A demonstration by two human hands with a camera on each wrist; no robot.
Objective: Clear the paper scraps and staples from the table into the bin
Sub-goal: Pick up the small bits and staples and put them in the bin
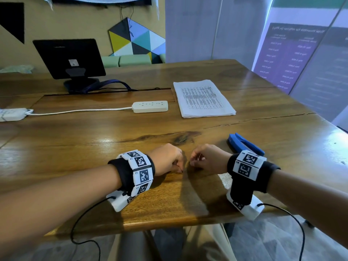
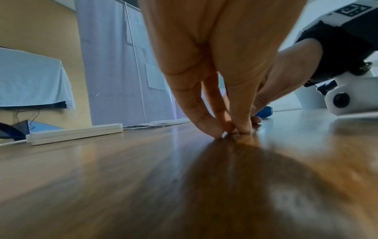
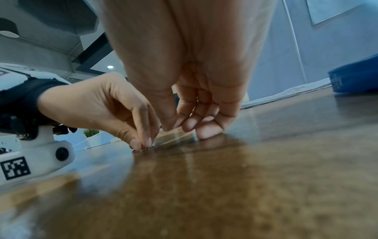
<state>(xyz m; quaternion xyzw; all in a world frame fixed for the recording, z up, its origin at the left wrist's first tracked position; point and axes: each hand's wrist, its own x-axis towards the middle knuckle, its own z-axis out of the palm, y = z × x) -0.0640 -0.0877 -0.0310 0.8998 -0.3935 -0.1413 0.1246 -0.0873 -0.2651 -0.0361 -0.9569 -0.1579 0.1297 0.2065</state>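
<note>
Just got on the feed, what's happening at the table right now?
A person has both hands low on the wooden table near its front edge. The left hand pinches at something tiny on the surface, too small to tell, maybe a staple. The right hand has its fingers curled beside it. A blue stapler and a stack of printed sheets lie behind. No bin is in view.
</note>
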